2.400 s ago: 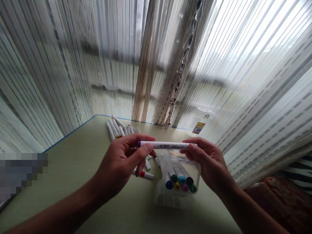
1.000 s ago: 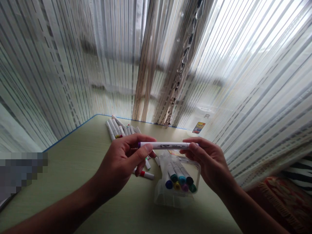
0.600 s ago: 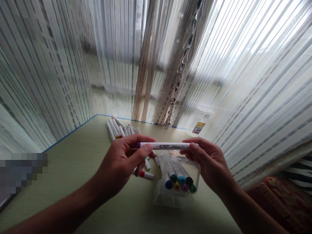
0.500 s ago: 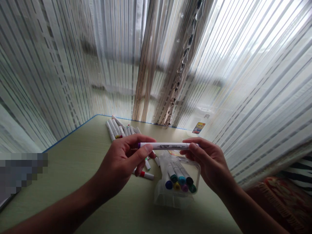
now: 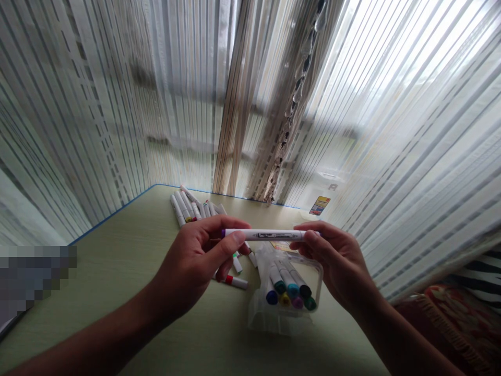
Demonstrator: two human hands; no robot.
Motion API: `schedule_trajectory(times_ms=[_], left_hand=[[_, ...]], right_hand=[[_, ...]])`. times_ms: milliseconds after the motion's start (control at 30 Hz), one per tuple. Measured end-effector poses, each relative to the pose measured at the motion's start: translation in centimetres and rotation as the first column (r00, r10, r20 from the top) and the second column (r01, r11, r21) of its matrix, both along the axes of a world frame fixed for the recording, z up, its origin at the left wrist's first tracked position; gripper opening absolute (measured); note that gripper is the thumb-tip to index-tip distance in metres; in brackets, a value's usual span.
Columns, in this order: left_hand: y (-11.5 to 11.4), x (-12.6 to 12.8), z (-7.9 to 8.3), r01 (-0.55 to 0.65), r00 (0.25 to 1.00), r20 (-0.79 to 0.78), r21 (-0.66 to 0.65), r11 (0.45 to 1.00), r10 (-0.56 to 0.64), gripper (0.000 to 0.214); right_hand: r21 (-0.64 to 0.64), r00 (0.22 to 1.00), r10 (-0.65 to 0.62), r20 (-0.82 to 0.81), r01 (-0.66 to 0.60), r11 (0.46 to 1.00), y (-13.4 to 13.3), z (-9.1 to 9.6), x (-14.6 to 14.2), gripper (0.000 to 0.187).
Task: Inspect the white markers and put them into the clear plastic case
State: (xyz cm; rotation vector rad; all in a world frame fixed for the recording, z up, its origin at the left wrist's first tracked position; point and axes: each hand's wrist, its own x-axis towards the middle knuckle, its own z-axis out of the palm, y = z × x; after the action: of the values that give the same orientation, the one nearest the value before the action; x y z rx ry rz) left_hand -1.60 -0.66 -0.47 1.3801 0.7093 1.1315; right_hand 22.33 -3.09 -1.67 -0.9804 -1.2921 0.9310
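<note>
Now: white marker (image 5: 274,235) held level above the pale-green table (image 5: 129,256), left hand (image 5: 198,256) and right hand (image 5: 338,256) each pinching one end between thumb and fingers. Barrel slim, straight, black print midway along, purple at the left tip.

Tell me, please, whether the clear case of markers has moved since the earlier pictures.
No, not noticeably: against the blue table edge, the clear case sits where it did, below the held marker in the picture.
</note>
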Motion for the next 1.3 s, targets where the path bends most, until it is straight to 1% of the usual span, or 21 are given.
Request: schedule_trajectory(times_ms=[533, 700, 800, 867, 967, 1133, 1200, 1300], left_hand=[[-0.1, -0.1, 0.0, 0.011, 1.0, 0.001, 0.003, 1.0, -0.011, 0.023], [-0.2, 0.0, -0.1, 0.009, 1.0, -0.021, -0.011, 1.0, -0.009, 0.025], [-0.3, 0.0, -0.1, 0.034, 0.999, -0.016, -0.001, 0.999, -0.034, 0.024], [-0.3, 0.0, 0.0, 0.068, 0.998, -0.012, 0.005, 0.998, -0.068, 0.025], [-0.6, -0.1, 0.4, 0.151, 0.989, 0.013, -0.027, 0.988, -0.151, 0.029], [-1.1, -0.2, 0.8, 0.342, 0.937, 0.108, -0.075, 0.937, -0.333, 0.034], [-1.3, -0.3, 0.8, 0.379, 0.921, 0.129, -0.074, 0.922, -0.368, 0.034], [-1.3, -0.3, 0.7, 0.406, 0.908, 0.147, -0.078, 0.91, -0.393, 0.033]], right_hand=[[-0.009, 1.0, -0.005, -0.002, 0.005, 1.0, 0.1, -0.1, 0.1, 0.015], [-0.01, 1.0, 0.002, 0.007, -0.002, 1.0, 0.1, -0.3, 0.2, 0.014], [-0.03, 1.0, 0.006, 0.005, -0.006, 1.0, 0.2, -0.4, 0.3, 0.016], [-0.039, 1.0, -0.006, -0.004, 0.006, 0.999, 0.3, -0.3, 0.2, 0.017], [-0.056, 0.998, -0.026, -0.051, 0.023, 0.998, 0.3, 0.1, -0.1, 0.02], [-0.165, 0.991, -0.048, -0.127, 0.027, 0.986, 0.3, 0.5, -0.5, 0.027], [-0.194, 0.991, -0.037, -0.131, 0.011, 0.981, 0.3, 0.5, -0.5, 0.028], [-0.199, 0.993, -0.011, -0.121, -0.013, 0.98, 0.3, 0.3, -0.4, 0.027]])
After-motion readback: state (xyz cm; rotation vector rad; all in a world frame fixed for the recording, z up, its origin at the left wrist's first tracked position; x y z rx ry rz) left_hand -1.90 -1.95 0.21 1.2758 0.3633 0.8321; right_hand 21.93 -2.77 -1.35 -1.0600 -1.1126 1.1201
